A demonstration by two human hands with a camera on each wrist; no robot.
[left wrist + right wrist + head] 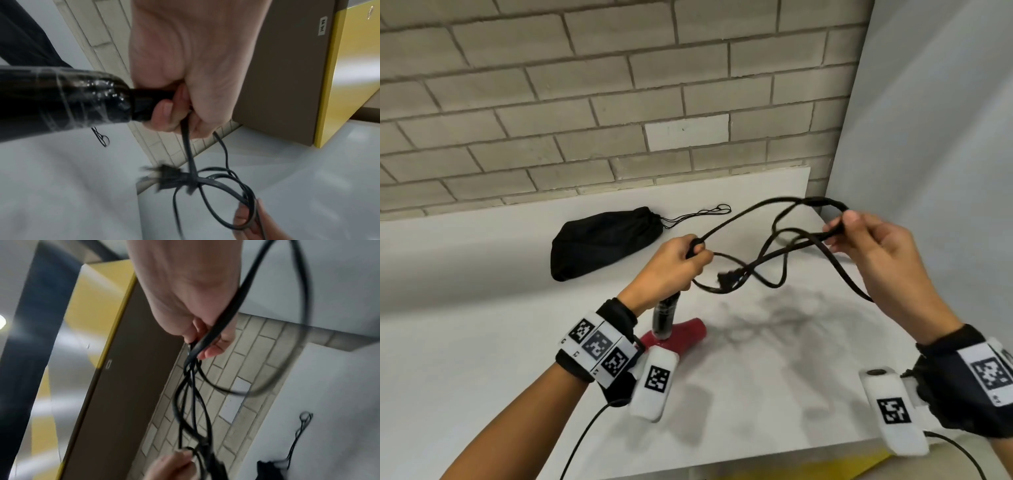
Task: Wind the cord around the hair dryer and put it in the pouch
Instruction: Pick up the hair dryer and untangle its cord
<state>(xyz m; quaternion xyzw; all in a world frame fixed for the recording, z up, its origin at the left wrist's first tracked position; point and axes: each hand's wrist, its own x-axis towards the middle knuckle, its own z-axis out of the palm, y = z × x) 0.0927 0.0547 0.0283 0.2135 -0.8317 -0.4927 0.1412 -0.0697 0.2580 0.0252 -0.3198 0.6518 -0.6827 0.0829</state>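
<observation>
A white table [482, 342] runs along a grey brick wall [585, 85], with a pale panel [945, 137] closing off the right side. Toward the back of the table lies the black pouch [602, 241], slumped on its side, its neck gathered and its thin drawstring [702, 213] trailing off to the right across the surface. Nothing sits between the pouch and the hands. From the wrist views a brown board with a yellow edge [327, 81] shows beyond the table.

The hair dryer [681, 332] hangs nose-down just above the table, its red body low and its black handle [666, 317] pointing up into the left hand [671, 267]. That hand is closed tight around the top of the handle where the cord comes out; in the left wrist view the fingers [164, 112] curl round the handle end with the cord [756, 253] pinched under them.

The cord is not wound at all: it hangs in loose, tangled loops in the air between the two hands, casting a messy shadow on the table. The plug [168, 178] dangles in the middle of the tangle, blurred, below the left hand.

The right hand [876, 246] is raised off to the right, well apart from the left, fingers bent in and thumb closed down, pinching several strands of cord together. One loop arcs above its fingertips and another strand drops down past the wrist.
</observation>
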